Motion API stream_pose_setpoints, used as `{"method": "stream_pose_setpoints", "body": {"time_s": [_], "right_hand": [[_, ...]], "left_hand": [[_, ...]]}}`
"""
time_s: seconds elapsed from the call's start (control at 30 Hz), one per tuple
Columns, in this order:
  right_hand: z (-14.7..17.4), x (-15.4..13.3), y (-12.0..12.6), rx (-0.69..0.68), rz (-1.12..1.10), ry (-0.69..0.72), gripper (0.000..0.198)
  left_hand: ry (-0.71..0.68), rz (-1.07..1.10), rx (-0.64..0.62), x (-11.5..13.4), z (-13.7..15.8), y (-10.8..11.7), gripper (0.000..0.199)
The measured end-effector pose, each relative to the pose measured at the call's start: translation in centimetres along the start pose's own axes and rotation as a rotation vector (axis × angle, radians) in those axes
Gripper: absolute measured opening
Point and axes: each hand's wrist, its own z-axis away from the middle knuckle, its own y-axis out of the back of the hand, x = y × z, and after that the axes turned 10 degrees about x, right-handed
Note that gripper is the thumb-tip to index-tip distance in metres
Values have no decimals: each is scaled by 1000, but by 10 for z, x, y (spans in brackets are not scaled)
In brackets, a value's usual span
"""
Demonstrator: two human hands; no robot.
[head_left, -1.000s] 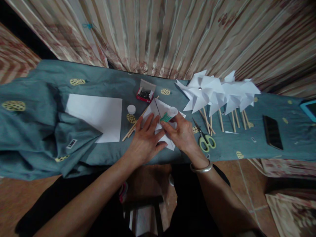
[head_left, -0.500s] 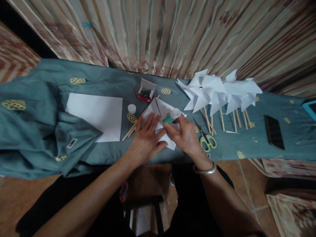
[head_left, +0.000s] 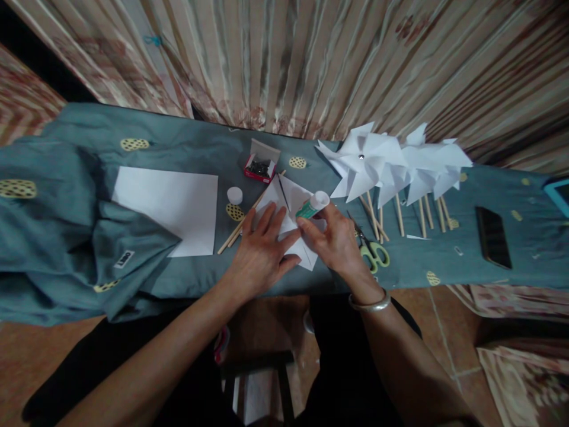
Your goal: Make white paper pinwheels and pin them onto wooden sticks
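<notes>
A white paper square (head_left: 296,193) with slits cut from its corners lies on the cloth in front of me. My left hand (head_left: 262,249) rests flat on its left part, fingers spread. In my right hand (head_left: 333,237) is a green and white glue stick (head_left: 313,204), tilted, its lower end at the middle of the paper; the tip is hidden by my fingers. The glue stick's white cap (head_left: 235,196) sits left of the paper. Thin wooden sticks (head_left: 229,240) lie partly under the paper's left edge.
An open red box of small dark metal pieces (head_left: 260,169) stands behind the paper. Green-handled scissors (head_left: 373,252) lie right of my right hand. Several white paper pinwheels (head_left: 368,160) on sticks rest at the back right, a phone (head_left: 493,237) beyond. White sheets (head_left: 191,207) lie left, partly under folded cloth.
My right hand and the glue stick have shifted slightly to the right over the paper. My left hand stays flat on it. The view has moved a little.
</notes>
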Motion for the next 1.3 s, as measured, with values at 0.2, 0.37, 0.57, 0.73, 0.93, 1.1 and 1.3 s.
{"method": "stream_pose_setpoints", "body": {"time_s": [0.2,0.37,0.57,0.73,0.93,1.1,1.3], "right_hand": [[-3,0,-2,14,15,-15,24],[-5,1,-5,33,11,-19,23],[-7,0,-9,49,-8,-9,20],[-8,-3,-10,38,-10,-10,20],[-8,-6,-11,25,-33,-42,20],[-8,1,-13,-12,-210,-132,19],[-10,9,1,-42,-844,-517,27]], "left_hand": [[13,2,-14,0,0,1,48],[13,5,-19,1,-1,2,49],[9,2,-26,1,-2,3,48],[7,-1,-23,2,-2,3,46],[8,3,-17,2,-2,3,46],[-4,-12,-13,0,0,1,49],[-17,-14,23,-1,2,-2,48]]}}
